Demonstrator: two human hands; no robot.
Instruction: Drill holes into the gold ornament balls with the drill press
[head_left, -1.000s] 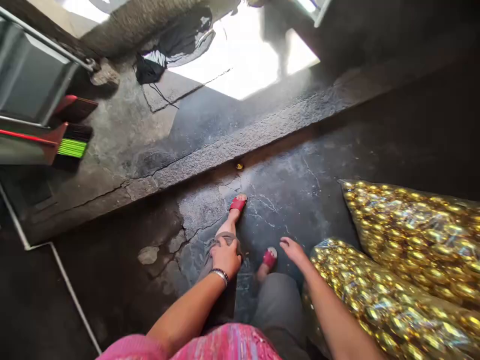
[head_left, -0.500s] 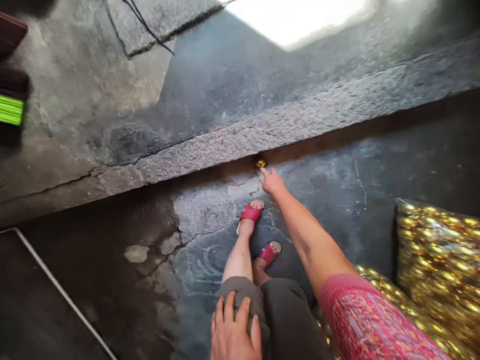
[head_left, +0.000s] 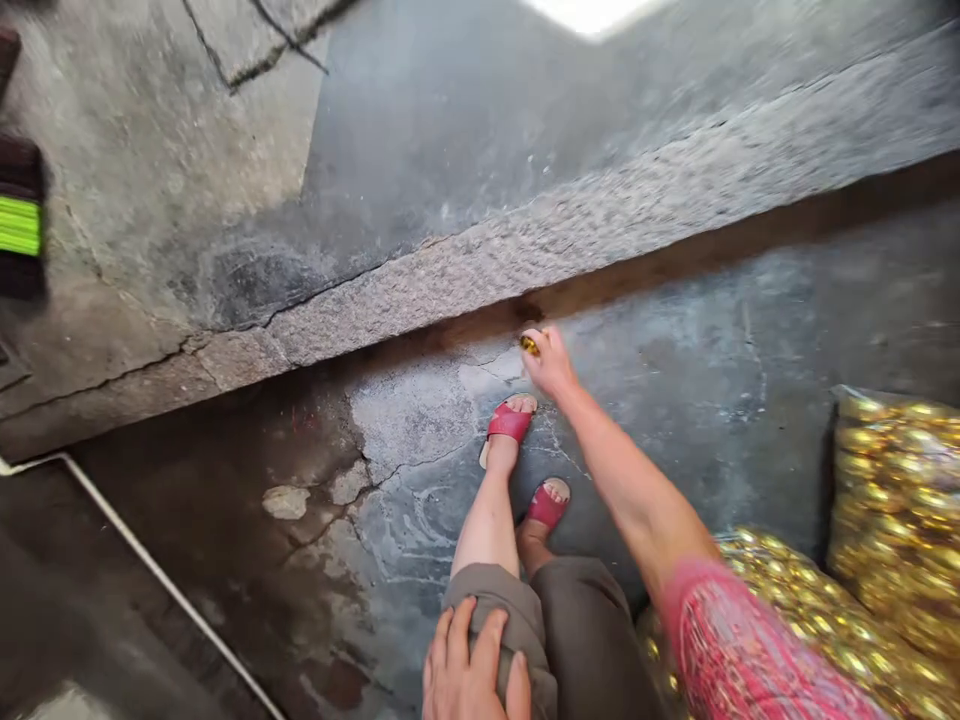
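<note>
right arm [head_left: 637, 490]: stretched forward and down | right hand [head_left: 551, 362]: low over the floor, palm down, fingertips [head_left: 534, 340] pinched together | left hand [head_left: 474, 665]: resting on own knee [head_left: 510, 625], fingers [head_left: 487, 640] spread and curved over it

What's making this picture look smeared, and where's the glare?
In the head view, blur smears the pink sleeve and the right end of the concrete ledge; a daylight patch burns out white at the top edge; the plastic-wrapped gold bag glints with highlights.
</note>
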